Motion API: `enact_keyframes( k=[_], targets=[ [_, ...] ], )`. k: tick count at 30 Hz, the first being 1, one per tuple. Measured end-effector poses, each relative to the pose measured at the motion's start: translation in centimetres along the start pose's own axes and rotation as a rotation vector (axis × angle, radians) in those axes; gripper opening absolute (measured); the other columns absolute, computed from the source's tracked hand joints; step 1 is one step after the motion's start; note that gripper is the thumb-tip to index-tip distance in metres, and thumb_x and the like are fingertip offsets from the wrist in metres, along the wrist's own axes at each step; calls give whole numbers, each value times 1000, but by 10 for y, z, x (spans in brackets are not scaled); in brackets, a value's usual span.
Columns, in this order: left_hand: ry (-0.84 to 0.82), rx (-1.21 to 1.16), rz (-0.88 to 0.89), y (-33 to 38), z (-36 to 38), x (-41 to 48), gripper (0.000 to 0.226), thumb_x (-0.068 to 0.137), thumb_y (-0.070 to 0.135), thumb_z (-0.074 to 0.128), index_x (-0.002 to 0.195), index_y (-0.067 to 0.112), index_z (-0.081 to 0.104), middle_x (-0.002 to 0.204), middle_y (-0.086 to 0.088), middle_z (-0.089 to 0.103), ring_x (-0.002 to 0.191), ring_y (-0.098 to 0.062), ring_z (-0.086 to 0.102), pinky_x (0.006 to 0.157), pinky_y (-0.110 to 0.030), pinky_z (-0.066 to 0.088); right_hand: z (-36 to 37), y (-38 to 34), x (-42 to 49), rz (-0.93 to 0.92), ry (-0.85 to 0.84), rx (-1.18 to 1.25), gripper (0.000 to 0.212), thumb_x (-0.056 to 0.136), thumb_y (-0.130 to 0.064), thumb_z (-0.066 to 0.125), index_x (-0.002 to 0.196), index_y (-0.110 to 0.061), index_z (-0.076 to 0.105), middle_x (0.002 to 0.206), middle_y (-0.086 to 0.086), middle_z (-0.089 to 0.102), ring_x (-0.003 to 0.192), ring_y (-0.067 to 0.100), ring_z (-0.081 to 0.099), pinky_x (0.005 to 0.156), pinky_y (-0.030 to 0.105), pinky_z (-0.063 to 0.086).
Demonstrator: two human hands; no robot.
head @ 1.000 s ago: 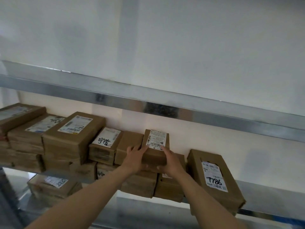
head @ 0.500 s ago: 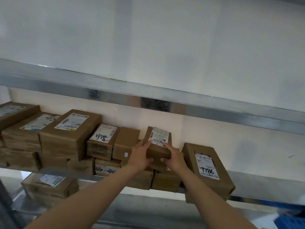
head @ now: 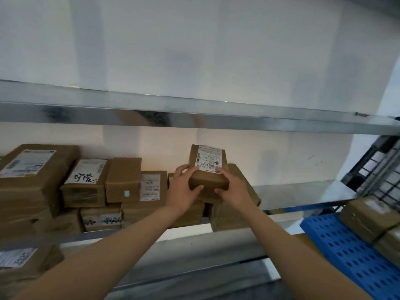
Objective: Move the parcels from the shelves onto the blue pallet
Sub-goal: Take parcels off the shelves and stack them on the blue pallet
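Gripping the small labelled parcel [head: 208,169] at both ends, with left hand [head: 185,189] and right hand [head: 232,190] curled round it, above the stacked cartons [head: 123,180] on the middle shelf [head: 303,191]. Early going, apparently: only a few parcels [head: 368,217] on the blue pallet [head: 346,256] at right, many left to shift.
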State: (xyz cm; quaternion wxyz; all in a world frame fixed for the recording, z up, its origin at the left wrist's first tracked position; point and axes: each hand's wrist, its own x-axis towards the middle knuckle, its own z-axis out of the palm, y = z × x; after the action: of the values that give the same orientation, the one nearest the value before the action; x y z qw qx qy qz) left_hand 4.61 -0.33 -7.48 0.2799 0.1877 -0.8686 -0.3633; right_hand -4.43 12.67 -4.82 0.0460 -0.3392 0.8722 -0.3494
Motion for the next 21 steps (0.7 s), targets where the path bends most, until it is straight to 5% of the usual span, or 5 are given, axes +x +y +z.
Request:
enact_keyframes(
  k=[9,14,21],
  targets=[
    [-112,-82,85,69,64,19,65,80,25,71,137,24,39,140,-5,32,127,-23,38,107,-34,41,-68,60,-20,86,172,35,60,84,-13,65,135,-27,37,143,3,42,127,23,44,107,33,36],
    [-286,-94,102,129,138,19,76,81,31,70,143,28,26,147,-6,29,132,-26,36,109,-40,40,-134,123,-47,171,197,-9,59,85,-10,62,136,-26,36,143,4,41,129,23,42,108,33,36],
    [-433,-140,188,228,251,5,72,80,27,71,141,24,33,144,-8,32,131,-27,34,111,-40,35,-231,225,-94,305,281,-16,59,80,-12,66,132,-25,40,137,8,42,126,23,40,106,33,36]
  ],
)
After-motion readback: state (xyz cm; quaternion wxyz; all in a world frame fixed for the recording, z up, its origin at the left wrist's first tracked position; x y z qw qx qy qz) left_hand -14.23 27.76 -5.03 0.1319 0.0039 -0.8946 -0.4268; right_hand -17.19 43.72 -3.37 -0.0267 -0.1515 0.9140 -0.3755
